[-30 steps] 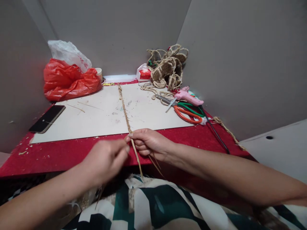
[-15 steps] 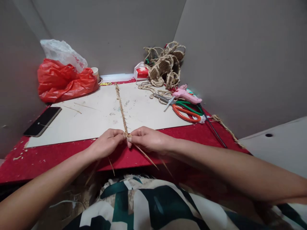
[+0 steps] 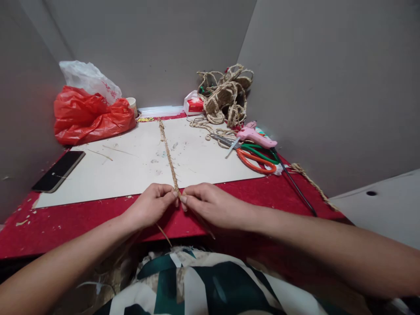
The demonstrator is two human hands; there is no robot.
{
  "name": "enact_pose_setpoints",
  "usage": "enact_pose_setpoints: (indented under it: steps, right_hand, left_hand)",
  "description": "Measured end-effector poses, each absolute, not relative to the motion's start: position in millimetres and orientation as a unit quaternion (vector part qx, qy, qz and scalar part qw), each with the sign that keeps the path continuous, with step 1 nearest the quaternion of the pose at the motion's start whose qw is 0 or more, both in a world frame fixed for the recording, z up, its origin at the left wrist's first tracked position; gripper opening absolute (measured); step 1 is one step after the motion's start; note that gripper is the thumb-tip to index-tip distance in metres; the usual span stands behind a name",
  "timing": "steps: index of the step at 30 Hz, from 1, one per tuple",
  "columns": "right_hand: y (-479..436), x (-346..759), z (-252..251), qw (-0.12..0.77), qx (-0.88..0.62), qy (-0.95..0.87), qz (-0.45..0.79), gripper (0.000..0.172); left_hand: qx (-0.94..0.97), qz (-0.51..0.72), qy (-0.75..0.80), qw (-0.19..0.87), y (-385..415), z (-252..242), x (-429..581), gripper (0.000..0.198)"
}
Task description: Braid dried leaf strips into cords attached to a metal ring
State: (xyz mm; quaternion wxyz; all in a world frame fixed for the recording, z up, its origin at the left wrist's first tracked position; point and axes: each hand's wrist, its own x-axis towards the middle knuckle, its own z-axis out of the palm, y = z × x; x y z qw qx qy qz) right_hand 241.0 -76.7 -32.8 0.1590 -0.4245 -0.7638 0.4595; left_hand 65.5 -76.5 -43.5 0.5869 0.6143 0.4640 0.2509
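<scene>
A thin straw braid [image 3: 170, 159] runs from the back of the white board down to its front edge, with short fibre ends sticking out along it. At its near end my left hand [image 3: 152, 203] pinches the braid between thumb and forefinger. Right beside it, my right hand [image 3: 210, 203] is closed in a pinch on straw strands at the same end. A loose straw strand [image 3: 164, 234] hangs below my left hand over the table edge. Another, blurred, trails below my right hand. The exact crossing of the strands is hidden by my fingertips.
The white board [image 3: 131, 175] lies on a red cloth [image 3: 108, 218]. To the left are a phone [image 3: 61, 170] and a red plastic bag [image 3: 93, 118]. Scissors [image 3: 252, 159], a pink glue gun [image 3: 256, 136] and a heap of straw rope pieces [image 3: 226, 98] stand to the right.
Both hands have shifted slightly right and nearer in the picture, still pinching at the braid's end. The strands below the right hand have moved. The whole view has dropped a little.
</scene>
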Motion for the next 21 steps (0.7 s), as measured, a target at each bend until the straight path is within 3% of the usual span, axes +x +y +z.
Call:
enact_pose_setpoints:
  steps: [7, 13, 17, 21]
  right_hand:
    - [-95, 229, -41, 0.099, -0.439, -0.842, 0.298, 0.024]
    - [-104, 235, -9, 0.017, -0.273, -0.891, 0.362, 0.026]
    - [-65, 241, 8, 0.123, -0.348, -0.843, 0.391, 0.032]
    - [16, 227, 10, 0.207, -0.468, -0.796, 0.323, 0.026]
  left_hand:
    - [0.536, 0.319, 0.499, 0.601, -86, -51, 74, 0.034]
    - [0.531, 0.307, 0.511, 0.602, -87, -50, 71, 0.032]
    - [0.526, 0.291, 0.509, 0.616, -84, -44, 64, 0.03]
    - [0.552, 0.249, 0.512, 0.609, -77, -41, 59, 0.033]
